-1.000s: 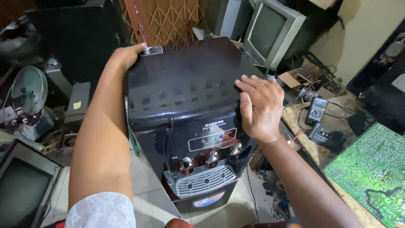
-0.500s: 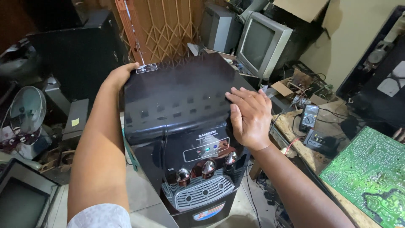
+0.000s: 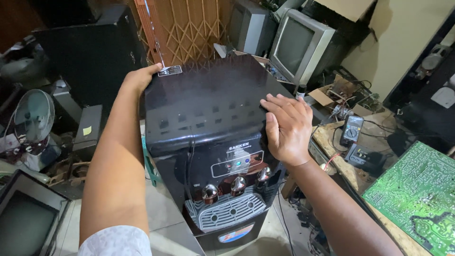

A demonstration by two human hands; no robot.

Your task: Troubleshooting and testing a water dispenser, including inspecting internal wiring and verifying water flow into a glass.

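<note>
A black water dispenser stands upright in front of me, with three taps and a grey drip grille on its front. My left hand grips the far left top corner of its lid. My right hand lies flat, fingers apart, on the top right edge of the dispenser. A small white sticker sits near my left fingers.
Old tube televisions stand behind, a black speaker cabinet at back left. A small fan and another screen are at left. At right, a wooden bench holds a multimeter and a green circuit board.
The view has shifted so the dispenser sits a little lower and nearer. Both hands keep the same hold on its top.
</note>
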